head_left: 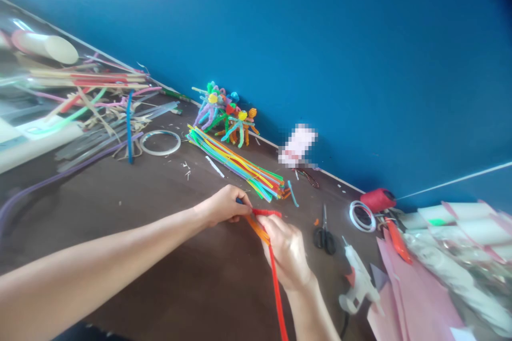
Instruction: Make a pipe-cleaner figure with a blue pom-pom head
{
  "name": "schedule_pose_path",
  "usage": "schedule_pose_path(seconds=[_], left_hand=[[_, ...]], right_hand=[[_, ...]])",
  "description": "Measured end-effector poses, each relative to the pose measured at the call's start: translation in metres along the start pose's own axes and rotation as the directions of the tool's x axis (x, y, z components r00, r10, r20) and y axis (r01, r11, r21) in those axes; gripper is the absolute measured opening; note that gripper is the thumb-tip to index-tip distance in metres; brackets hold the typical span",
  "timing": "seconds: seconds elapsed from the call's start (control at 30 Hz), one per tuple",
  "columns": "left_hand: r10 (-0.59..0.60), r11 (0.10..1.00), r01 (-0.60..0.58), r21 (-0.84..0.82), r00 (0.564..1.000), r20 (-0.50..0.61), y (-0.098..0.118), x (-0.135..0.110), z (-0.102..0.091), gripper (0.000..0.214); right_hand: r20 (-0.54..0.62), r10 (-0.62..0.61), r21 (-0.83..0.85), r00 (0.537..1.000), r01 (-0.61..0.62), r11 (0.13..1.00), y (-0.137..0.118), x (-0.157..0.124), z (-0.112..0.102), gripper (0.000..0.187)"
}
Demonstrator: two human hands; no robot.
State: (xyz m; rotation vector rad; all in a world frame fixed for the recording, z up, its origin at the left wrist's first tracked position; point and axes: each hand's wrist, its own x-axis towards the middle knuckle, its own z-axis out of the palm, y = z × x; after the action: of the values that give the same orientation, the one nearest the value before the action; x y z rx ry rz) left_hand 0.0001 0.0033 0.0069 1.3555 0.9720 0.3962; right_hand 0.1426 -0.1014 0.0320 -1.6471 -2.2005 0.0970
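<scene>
My left hand (229,204) is closed in a pinch at the upper end of an orange pipe cleaner (259,230), with a small blue bit showing by its fingers. Close beside it, my right hand (286,248) has its fingers closed round the orange strand and a red pipe cleaner (277,282). One length of the red strand sticks out above my right fingers, and a long one hangs down past the wrist. Just beyond my hands lies a tied bundle of colourful pipe cleaners (236,164). Behind it stand several small pipe-cleaner figures (241,123).
Right of my hands lie black scissors (325,237), a white glue gun (357,279), a tape roll (362,217), a red thread spool (377,200) and pink sheets (416,287). Leftward are another tape roll (160,143) and a pile of sticks (100,81). A blue wall (320,53) borders the table.
</scene>
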Motion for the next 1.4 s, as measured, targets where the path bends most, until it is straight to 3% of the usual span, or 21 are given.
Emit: schedule_pose_path(seconds=[0.1,0.2,0.33,0.47,0.57,0.63,0.73,0.87,0.97,1.03,1.13,1.27,1.33,1.4], left_hand=[[0.092,0.974,-0.087,0.209,0.996,-0.016,-0.001,-0.002,-0.001,0.012],[0.225,0.920,-0.212,0.330,0.974,-0.003,0.001,-0.004,-0.002,0.011],[0.307,0.885,-0.316,0.342,0.948,0.083,0.003,-0.004,-0.006,0.011],[0.334,0.891,-0.367,0.269,0.929,0.161,0.001,-0.003,-0.009,0.013],[0.314,0.913,-0.355,0.201,0.926,0.212,0.003,-0.004,-0.009,0.015],[0.290,0.926,-0.335,0.175,0.926,0.241,0.004,-0.005,-0.009,0.016],[0.326,0.902,-0.387,0.190,0.901,0.286,0.007,-0.007,-0.009,0.012],[0.379,0.865,-0.465,0.190,0.852,0.361,0.007,-0.009,-0.009,0.010],[0.411,0.866,-0.482,0.133,0.838,0.360,0.005,-0.010,-0.007,0.009],[0.420,0.884,-0.464,0.051,0.839,0.347,0.004,-0.010,-0.005,0.009],[0.398,0.917,-0.371,-0.144,0.864,0.308,0.001,-0.009,0.000,0.013],[0.317,0.887,-0.199,-0.418,0.919,0.236,-0.002,-0.009,0.008,0.019],[0.285,0.847,-0.152,-0.510,0.939,0.193,-0.002,-0.009,0.011,0.022],[0.257,0.814,-0.122,-0.568,0.952,0.163,-0.003,-0.009,0.013,0.023]], right_hand=[[0.015,-0.001,-0.188,1.000,0.004,0.982,-0.006,0.001,0.001,0.018],[-0.025,0.004,-0.201,1.000,-0.009,0.979,-0.010,0.004,0.000,0.017],[-0.105,0.040,0.042,0.994,-0.036,0.998,-0.008,0.008,0.003,0.015],[-0.112,0.294,0.350,0.949,-0.240,0.906,-0.001,0.007,0.012,0.015],[0.027,0.479,0.567,0.877,-0.408,0.715,0.005,0.007,0.017,0.015],[0.160,0.528,0.695,0.834,-0.475,0.540,0.009,0.007,0.018,0.015],[0.323,0.504,0.831,0.801,-0.495,0.254,0.015,0.007,0.020,0.013],[0.453,0.465,0.879,0.761,-0.469,-0.087,0.018,0.006,0.024,0.018],[0.530,0.420,0.848,0.737,-0.454,-0.273,0.016,0.006,0.027,0.023],[0.542,0.382,0.836,0.749,-0.431,-0.340,0.014,0.006,0.028,0.021],[0.513,0.361,0.842,0.779,-0.374,-0.390,0.011,0.007,0.029,0.016],[0.439,0.449,0.880,0.778,-0.272,-0.390,0.007,0.009,0.031,0.020],[0.379,0.508,0.916,0.773,-0.239,-0.321,0.004,0.010,0.033,0.020],[0.261,0.576,0.965,0.774,-0.224,-0.135,0.001,0.009,0.035,0.016]])
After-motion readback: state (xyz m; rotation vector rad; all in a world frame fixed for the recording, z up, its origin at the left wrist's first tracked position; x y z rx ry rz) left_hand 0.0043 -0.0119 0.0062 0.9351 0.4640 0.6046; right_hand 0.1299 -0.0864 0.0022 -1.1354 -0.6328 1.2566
